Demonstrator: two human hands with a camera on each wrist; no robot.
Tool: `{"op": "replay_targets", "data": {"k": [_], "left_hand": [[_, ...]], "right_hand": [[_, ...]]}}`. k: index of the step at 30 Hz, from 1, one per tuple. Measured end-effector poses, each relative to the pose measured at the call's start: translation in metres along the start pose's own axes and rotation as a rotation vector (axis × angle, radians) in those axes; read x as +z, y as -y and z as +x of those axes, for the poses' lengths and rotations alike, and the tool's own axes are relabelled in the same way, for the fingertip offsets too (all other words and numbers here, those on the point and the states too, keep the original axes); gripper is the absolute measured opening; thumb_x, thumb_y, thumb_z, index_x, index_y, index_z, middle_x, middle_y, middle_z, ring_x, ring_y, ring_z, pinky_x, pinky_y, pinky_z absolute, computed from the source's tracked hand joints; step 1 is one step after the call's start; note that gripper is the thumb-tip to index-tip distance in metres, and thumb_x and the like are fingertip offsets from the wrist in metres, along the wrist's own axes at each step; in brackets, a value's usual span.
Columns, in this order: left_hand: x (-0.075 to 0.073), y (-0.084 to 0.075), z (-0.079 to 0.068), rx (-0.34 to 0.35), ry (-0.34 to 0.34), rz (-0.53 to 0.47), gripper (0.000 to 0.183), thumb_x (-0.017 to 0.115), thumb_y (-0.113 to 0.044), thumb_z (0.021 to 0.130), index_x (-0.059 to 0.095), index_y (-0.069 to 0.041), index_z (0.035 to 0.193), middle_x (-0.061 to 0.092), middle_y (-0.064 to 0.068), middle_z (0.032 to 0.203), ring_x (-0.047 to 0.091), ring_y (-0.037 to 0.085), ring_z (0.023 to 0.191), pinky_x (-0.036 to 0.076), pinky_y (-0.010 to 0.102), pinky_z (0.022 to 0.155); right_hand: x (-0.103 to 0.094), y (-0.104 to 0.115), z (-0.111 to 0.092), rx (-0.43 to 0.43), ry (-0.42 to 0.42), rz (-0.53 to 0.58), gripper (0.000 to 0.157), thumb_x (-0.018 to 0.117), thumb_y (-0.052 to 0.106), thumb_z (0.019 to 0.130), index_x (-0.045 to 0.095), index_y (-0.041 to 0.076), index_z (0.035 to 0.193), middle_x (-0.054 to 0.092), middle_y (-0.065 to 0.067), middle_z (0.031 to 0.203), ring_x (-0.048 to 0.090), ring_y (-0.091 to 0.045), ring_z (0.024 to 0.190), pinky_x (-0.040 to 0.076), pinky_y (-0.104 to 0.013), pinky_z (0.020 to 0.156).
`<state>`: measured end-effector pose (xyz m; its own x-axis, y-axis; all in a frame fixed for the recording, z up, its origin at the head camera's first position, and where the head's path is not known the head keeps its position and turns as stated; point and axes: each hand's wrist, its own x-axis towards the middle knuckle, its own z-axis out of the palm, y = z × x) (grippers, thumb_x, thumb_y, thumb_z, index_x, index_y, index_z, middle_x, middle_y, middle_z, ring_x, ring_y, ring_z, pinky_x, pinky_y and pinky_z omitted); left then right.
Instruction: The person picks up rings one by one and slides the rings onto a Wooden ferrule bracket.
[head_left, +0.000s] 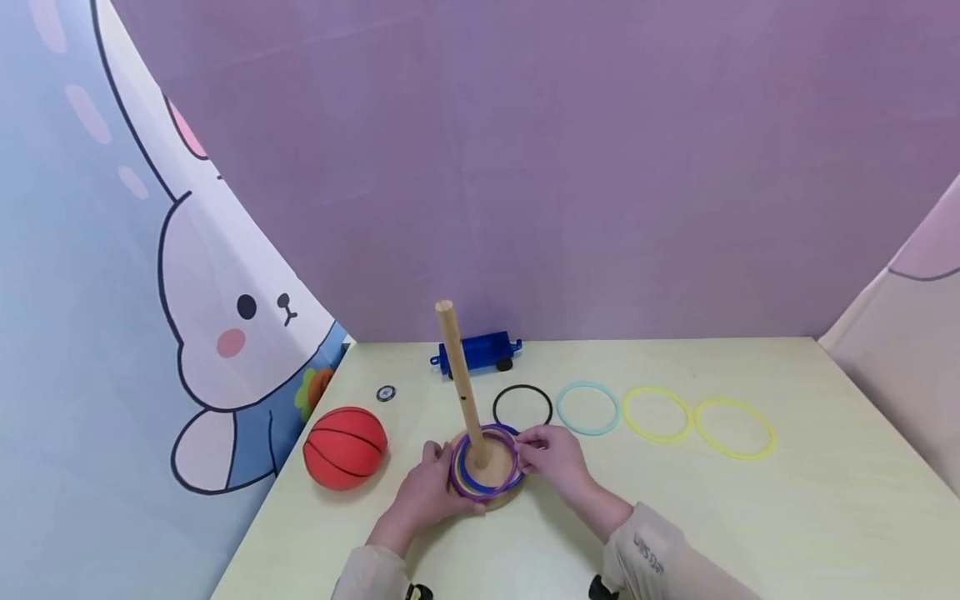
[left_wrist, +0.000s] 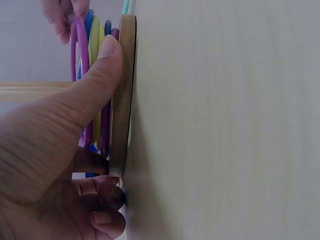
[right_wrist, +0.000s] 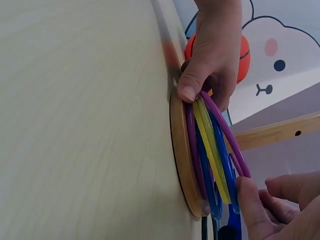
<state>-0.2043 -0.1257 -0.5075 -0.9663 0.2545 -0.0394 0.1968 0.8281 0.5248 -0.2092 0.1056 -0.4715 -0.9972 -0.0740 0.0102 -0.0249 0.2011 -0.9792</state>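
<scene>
**Ring stand: left hand on base, right hand on top ring**

Clock centred on the wooden peg stand, 12 toward the purple backdrop.

Stand: on the pale table, peg rising from a round base. Rings on it, from the base up: lower purple ring, lower blue ring, two yellow-toned rings, upper blue ring, top purple ring. All encircle the peg; the top purple ring is tilted, its 3 o'clock side raised off the stack.

Left hand: at 8 o'clock, gripping the stand, thumb over the edge of base and rings, fingers curled on the other side.

Right hand: at 3 o'clock, thumb and finger pinching the top purple ring's edge.

Loose on table: blue toy wagon at 12, partly behind the peg; black ring at 1, just beside the stack; light blue ring at 2; two flat yellow rings between 2 and 3; red basketball near 9; small dark disc at 10, its marking too small to read.
</scene>
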Motion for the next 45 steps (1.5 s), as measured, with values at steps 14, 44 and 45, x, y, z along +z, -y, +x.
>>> {"op": "replay_targets", "data": {"k": [14, 44, 45], "left_hand": [[-0.003, -0.006, 0.001, -0.047, 0.030, -0.036, 0.122, 0.085, -0.062, 0.058, 0.034, 0.001, 0.149, 0.041, 0.016, 0.124, 0.054, 0.033, 0.112, 0.048, 0.052, 0.095], [-0.001, 0.000, 0.002, -0.053, 0.031, -0.002, 0.124, 0.083, -0.065, 0.058, 0.034, 0.001, 0.149, 0.040, 0.014, 0.125, 0.054, 0.033, 0.114, 0.048, 0.050, 0.096], [-0.001, 0.000, 0.002, -0.052, 0.031, -0.002, 0.124, 0.083, -0.065, 0.058, 0.033, 0.001, 0.149, 0.040, 0.015, 0.125, 0.054, 0.033, 0.114, 0.048, 0.050, 0.096]], "right_hand": [[-0.036, 0.004, -0.012, -0.005, -0.065, -0.009, 0.010, 0.067, -0.002, 0.086, 0.069, -0.010, 0.093, 0.067, -0.021, 0.083, 0.068, -0.025, 0.066, 0.058, -0.030, 0.061], [-0.199, -0.027, -0.048, 0.069, -0.221, -0.135, 0.034, 0.062, 0.009, 0.096, 0.058, -0.020, 0.114, 0.069, -0.017, 0.095, 0.069, -0.014, 0.073, 0.058, -0.028, 0.069], [-0.203, -0.028, -0.048, 0.067, -0.229, -0.140, 0.034, 0.061, 0.008, 0.096, 0.058, -0.020, 0.115, 0.069, -0.017, 0.095, 0.069, -0.014, 0.073, 0.058, -0.027, 0.069]]}}
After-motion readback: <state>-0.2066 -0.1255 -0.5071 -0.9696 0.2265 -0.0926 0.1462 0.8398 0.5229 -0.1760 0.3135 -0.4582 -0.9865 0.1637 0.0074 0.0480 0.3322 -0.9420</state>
